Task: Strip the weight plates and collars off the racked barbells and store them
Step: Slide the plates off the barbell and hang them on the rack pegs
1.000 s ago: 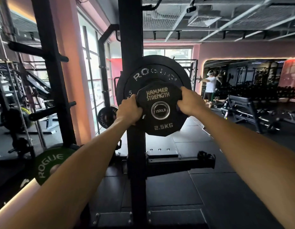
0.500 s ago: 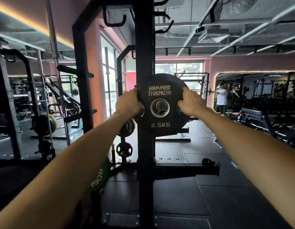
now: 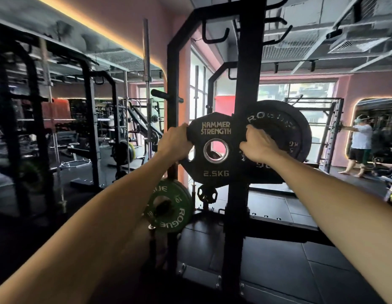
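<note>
A small black 2.5 kg Hammer Strength plate [image 3: 214,137] is held up at arm's length in front of the black rack upright [image 3: 245,88]. My left hand [image 3: 175,143] grips its left edge and my right hand [image 3: 259,145] grips its right edge. Daylight shows through its centre hole, so it is off any peg. Just right of it, a larger black Rogue 5 kg plate [image 3: 287,128] sits on the rack. Lower down, a green Rogue 10 kg plate [image 3: 173,208] hangs on a peg, with a small black plate [image 3: 207,194] beside it.
An empty storage peg [image 3: 166,95] sticks out of the left upright. A vertical barbell [image 3: 146,84] stands left of it. More racks fill the left side. A person [image 3: 359,143] stands at the far right by a mirror. Black rubber floor [image 3: 300,255] lies below.
The 2.5 kg plate has come off the peg in front of the Rogue 5 kg plate and moved left in both hands. My view has swung left.
</note>
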Demonstrator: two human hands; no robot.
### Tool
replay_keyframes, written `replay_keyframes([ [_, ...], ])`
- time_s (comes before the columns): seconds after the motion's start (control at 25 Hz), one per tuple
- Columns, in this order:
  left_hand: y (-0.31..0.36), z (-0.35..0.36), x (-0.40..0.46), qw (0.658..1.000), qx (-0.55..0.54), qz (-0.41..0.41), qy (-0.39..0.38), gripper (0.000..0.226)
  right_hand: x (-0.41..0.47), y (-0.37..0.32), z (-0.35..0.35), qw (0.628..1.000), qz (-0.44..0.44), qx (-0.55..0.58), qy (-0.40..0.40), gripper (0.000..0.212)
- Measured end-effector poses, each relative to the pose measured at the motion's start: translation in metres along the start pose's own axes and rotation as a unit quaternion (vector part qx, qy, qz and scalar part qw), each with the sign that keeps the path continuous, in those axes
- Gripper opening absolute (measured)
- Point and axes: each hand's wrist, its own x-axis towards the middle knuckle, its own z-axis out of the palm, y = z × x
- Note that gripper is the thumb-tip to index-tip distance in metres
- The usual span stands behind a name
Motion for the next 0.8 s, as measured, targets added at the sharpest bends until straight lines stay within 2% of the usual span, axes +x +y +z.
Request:
replay_keyframes([
  [0.2,-0.104,-0.033,0.005,1.000,0.017,-0.023,0.005,0.046,0.018,-0.089,0.054,0.999,-0.027,0.008,-0.022,0.016],
  [0.48,-0.276,-0.078,0.043,0.999,0.037,-0.006,0.010,0.047,0.061,-0.233,0.141,0.998,-0.043,0.021,-0.028,0.027],
  [0.8,-0.389,-0.082,0.110,1.000,0.030,0.007,0.007,0.040,0.139,-0.313,0.211,0.999,-0.039,0.012,-0.031,0.024],
])
